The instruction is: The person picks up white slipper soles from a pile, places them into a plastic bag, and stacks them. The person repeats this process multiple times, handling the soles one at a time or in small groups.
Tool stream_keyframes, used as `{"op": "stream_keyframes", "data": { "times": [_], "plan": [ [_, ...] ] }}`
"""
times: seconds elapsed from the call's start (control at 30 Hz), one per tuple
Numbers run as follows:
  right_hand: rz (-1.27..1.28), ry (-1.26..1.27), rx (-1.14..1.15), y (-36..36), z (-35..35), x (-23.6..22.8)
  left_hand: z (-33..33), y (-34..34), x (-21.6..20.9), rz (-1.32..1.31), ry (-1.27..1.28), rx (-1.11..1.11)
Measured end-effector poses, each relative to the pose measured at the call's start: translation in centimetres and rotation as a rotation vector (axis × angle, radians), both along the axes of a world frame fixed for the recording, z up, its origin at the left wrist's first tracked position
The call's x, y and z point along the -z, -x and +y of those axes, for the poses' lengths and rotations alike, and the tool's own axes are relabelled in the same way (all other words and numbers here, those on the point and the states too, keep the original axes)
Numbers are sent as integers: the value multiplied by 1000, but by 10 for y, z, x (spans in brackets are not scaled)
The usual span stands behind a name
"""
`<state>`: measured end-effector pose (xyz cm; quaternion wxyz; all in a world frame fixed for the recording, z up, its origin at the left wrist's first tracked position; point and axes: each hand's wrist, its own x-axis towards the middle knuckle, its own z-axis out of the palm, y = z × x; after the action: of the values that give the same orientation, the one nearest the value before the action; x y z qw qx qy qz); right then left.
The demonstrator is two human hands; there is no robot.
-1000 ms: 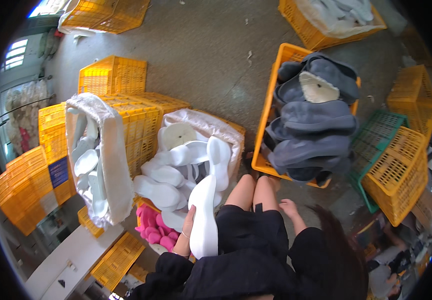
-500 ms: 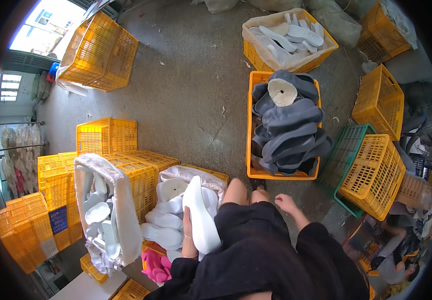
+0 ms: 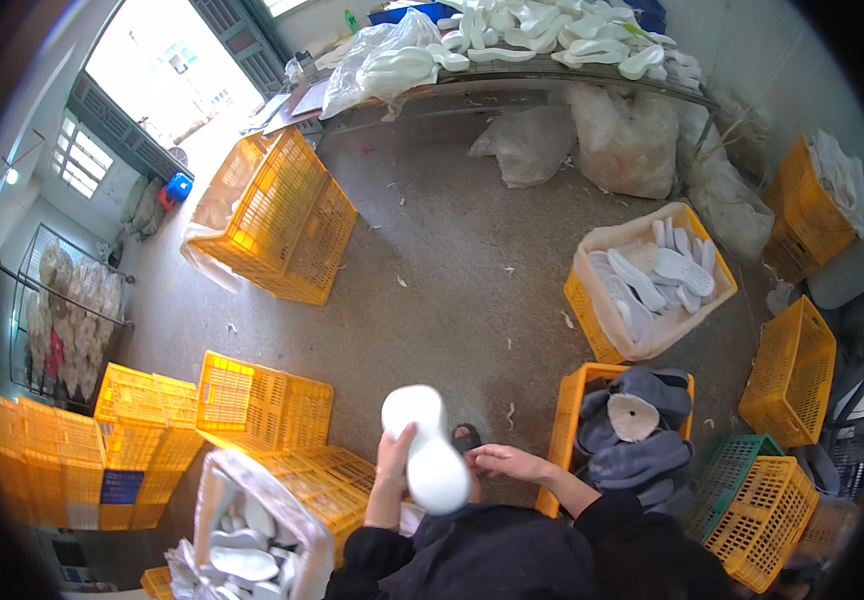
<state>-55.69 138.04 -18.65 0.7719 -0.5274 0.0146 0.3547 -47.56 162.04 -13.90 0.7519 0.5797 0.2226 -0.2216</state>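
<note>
from the head view, we look down on a grey floor (image 3: pixel 442 270) crowded by crates on both sides. close on our right stands a yellow crate (image 3: pixel 565 430) heaped with dark grey shoes (image 3: pixel 637 468), and the right forearm passes in front of its near corner. beyond it we see a cloth-lined crate (image 3: pixel 584 310) of white soles, with a green crate (image 3: pixel 737 468) farther right. on our left, yellow crates (image 3: pixel 352 483) stand just beside a second lined crate (image 3: pixel 310 512), also full of white pieces. 2 more yellow crates (image 3: pixel 302 225) stand upright across the floor. at the far end, a long surface (image 3: pixel 512 70) carries a pile of white soles, with plastic bags (image 3: pixel 624 145) below.

the white sole (image 3: pixel 422 450) is in the air in front of our body, above the floor. it looks smooth and plain, wide at both ends and narrower at the middle, tilted with its far end to the left. our left grip (image 3: pixel 394 455) is clamped on its left edge. our right grip (image 3: pixel 507 463) is just beside it, fingers curled; we cannot tell whether they close on anything.
</note>
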Motion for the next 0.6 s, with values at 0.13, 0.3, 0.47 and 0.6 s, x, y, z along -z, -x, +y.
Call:
{"op": "stream_keyframes", "data": {
  "times": [0.13,0.3,0.47,0.6],
  "plan": [
    [120,-214,353,-114,3,-80,-59,-135,-46,-308,33,237],
    [-444,627,718,-232,-99,-125,-153,-268,-59,-229,121,667],
    [-666,1000,613,-361,-170,-109,-273,-403,-37,-342,356,485],
    [-591,593,514,-493,-251,-140,-321,-532,-66,-646,-108,443]
  ]
}}
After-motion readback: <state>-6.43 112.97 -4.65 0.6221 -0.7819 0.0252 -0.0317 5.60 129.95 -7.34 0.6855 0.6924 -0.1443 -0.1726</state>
